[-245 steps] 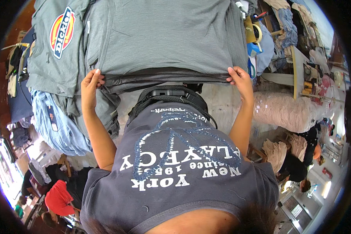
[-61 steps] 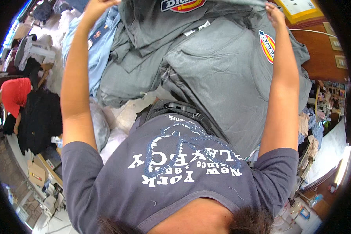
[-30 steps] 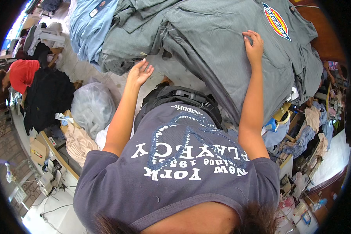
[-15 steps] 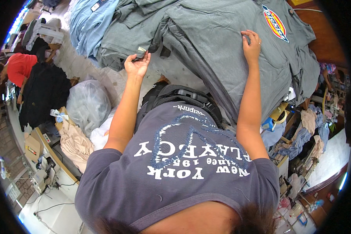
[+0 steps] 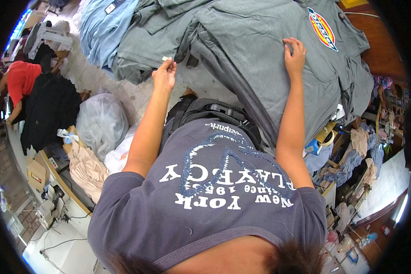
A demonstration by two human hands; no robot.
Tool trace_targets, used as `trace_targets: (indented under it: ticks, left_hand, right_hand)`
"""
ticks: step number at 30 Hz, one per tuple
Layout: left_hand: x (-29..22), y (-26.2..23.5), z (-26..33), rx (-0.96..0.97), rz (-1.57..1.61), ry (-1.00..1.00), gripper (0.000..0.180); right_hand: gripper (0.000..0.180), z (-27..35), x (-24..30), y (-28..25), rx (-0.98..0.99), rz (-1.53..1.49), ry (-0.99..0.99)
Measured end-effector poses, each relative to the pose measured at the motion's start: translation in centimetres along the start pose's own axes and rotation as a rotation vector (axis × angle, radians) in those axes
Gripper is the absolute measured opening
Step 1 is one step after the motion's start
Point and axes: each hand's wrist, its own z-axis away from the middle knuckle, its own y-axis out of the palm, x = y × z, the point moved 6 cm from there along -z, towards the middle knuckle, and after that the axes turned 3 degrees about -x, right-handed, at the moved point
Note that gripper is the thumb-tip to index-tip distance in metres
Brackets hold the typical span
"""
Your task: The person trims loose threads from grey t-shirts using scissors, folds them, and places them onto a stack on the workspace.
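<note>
In the head view, a large gray shirt (image 5: 255, 50) is seen laid out before the wearer, right of centre, with an oval emblem (image 5: 323, 29) in red, yellow and white borne on its front. The right hand (image 5: 295, 55) is held over this shirt with fingers loosely bent and thumb a little apart (a ring is worn on one finger); no cloth is gathered in it, and whether the shirt is pressed cannot be told. The left hand (image 5: 165, 73) is drawn narrow, thumb and fingers together, and a small pale slip (image 5: 165, 59) is pinched at their tips, beside the edge of a crumpled gray pile (image 5: 144, 50). Light blue cloth (image 5: 106, 34) is heaped against that pile's left side. Farther left, a filled translucent bag (image 5: 102, 121) is set near beige fabric (image 5: 86, 169), and black cloth (image 5: 50, 109) is seen beside a co-worker in a red top (image 5: 23, 77). A yellow tape roll (image 5: 326, 135) is placed near the shirt's lower right edge.
</note>
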Motion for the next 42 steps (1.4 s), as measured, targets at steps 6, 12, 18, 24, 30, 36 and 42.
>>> trace_targets:
  ticks: [6,12,18,24,30,36,42]
  left_hand:
    - [-0.4,-0.3,-0.2,0.082,-0.108,0.169,0.026]
    - [1.4,-2.0,-1.8,0.091,-0.498,-0.199,0.051]
    - [1.8,3.4,4.1,0.06,-0.628,-0.484,0.067]
    - [-2.6,16.4,5.4,0.658,-1.074,0.749,0.038]
    - [-1.4,20.5,-1.7,0.711,-1.52,1.132,0.033]
    - [0.3,21.2,-4.3,0.513,-1.86,1.258,0.042]
    - [0.1,21.4,-3.8,0.375,-1.964,1.311,0.038]
  right_hand:
    - [0.015,0.1,0.2,-0.1,0.011,0.019,0.013]
    - [0.016,0.1,1.1,-0.3,0.028,0.012,0.027]
    - [0.028,4.3,2.4,-2.4,0.154,0.125,-0.004]
    - [0.03,12.7,4.9,-9.1,0.214,0.288,0.27]
    - [0.033,18.8,7.0,-13.1,0.106,0.42,0.507]
    - [0.035,19.9,7.7,-12.3,0.041,0.56,0.596]
    - [0.035,19.8,7.8,-12.2,0.015,0.589,0.587]
